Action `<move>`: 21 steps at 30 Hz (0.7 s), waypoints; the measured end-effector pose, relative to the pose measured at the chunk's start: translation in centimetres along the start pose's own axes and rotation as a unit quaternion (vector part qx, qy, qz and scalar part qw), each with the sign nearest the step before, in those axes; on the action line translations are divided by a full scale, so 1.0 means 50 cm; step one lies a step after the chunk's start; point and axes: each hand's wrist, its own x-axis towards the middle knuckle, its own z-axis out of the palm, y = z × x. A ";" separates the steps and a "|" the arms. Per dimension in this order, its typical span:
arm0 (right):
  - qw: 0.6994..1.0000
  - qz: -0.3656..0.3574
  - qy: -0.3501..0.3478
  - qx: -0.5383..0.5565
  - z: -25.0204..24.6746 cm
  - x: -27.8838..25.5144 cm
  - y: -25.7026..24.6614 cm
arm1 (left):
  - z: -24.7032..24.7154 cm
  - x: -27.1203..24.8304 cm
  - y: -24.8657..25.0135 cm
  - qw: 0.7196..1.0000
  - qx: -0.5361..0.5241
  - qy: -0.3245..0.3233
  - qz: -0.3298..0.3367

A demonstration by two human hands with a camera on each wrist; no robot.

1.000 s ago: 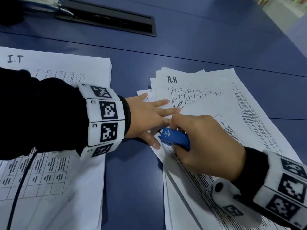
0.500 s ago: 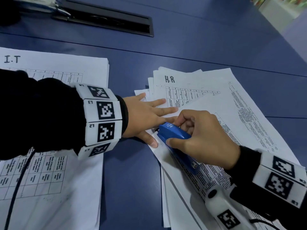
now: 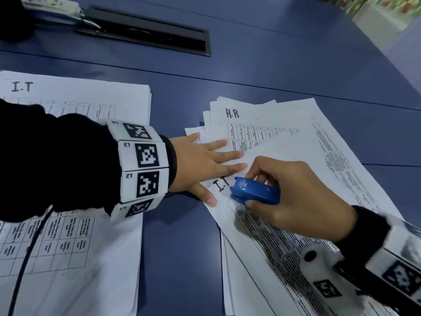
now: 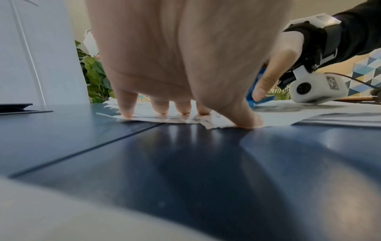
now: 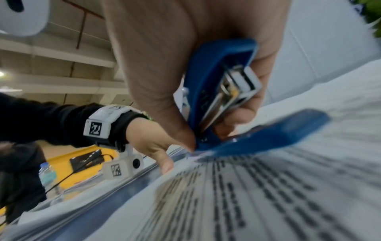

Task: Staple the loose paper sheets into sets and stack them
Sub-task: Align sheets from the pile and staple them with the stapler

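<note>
Head view: right hand (image 3: pixel 293 197) clenched round blue stapler (image 3: pixel 255 190), above corner of top "I.T" sheet (image 3: pixel 296 169) on right-hand paper pile. Left hand (image 3: pixel 205 165) flat, fingers straight, pinning that corner. Risks: sheets skewing under stapler; staple near left fingertips (image 3: pixel 241 165).

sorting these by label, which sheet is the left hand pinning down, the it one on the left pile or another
Another: the left hand presses the tilted I.T sheet atop the H.R pile, beside the stapler. The left I.T pile lies untouched.
</note>
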 end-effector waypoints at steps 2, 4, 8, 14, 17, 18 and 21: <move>0.999 0.003 0.043 -0.014 -0.020 -0.012 0.010 | -0.001 0.000 -0.001 1.000 -0.004 0.000 0.000; 0.993 0.026 0.106 -0.047 -0.044 -0.011 0.038 | -0.002 -0.001 -0.002 1.000 -0.011 -0.003 0.001; 0.977 0.113 0.137 -0.119 -0.090 0.005 0.099 | -0.005 -0.002 -0.003 1.000 -0.027 -0.009 0.001; 0.969 0.109 0.080 -0.208 -0.087 0.026 0.122 | -0.019 -0.005 -0.002 0.999 -0.052 0.000 -0.001; 0.955 -0.017 0.126 -0.268 -0.064 0.030 0.088 | -0.018 -0.001 -0.006 0.998 -0.070 0.008 0.003; 0.956 -0.067 0.130 -0.254 -0.049 0.030 0.070 | -0.018 0.000 -0.007 0.997 -0.075 0.011 0.005; 0.953 -0.188 0.079 -0.222 0.008 0.030 0.024 | -0.015 0.003 -0.011 0.995 -0.092 0.024 0.018</move>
